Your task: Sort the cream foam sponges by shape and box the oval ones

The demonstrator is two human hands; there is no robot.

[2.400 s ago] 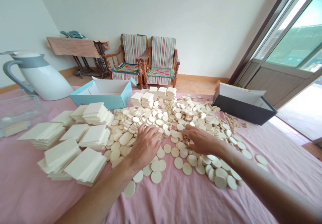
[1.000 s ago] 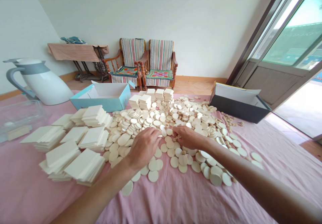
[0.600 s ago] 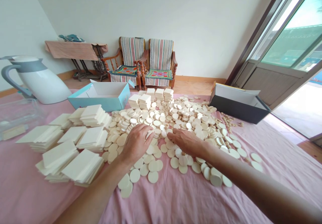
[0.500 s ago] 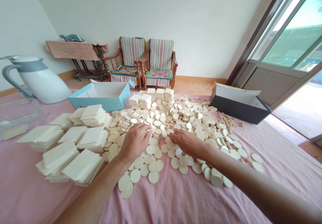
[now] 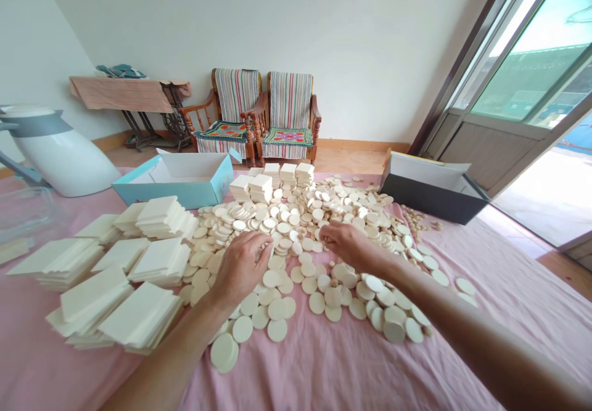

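Thin pale wooden discs (image 5: 277, 331) lie in a wide loose heap on a pink cloth (image 5: 324, 368). My left hand (image 5: 243, 266) is at the heap's near left side, knuckles up, its fingers curled and the thumb close to them. What lies under those fingers is hidden. Over the middle of the heap is my right hand (image 5: 346, 243), fingers bent down and drawn together among the discs. Its fingertips are partly hidden, so any piece in them cannot be made out. Stacks of pale square wooden tiles (image 5: 141, 315) stand left of my left hand.
Smaller tile stacks (image 5: 261, 186) stand behind the heap. A light blue open box (image 5: 185, 192) is at the back left, a black open box (image 5: 430, 195) at the back right beside small wooden beads (image 5: 419, 220). A white jug (image 5: 69, 158) and a clear plastic container (image 5: 28, 214) are far left.
My right hand has moved slightly away from me and to the right over the discs. The left hand stays low at the heap with its fingers curled. The view has shifted a little.
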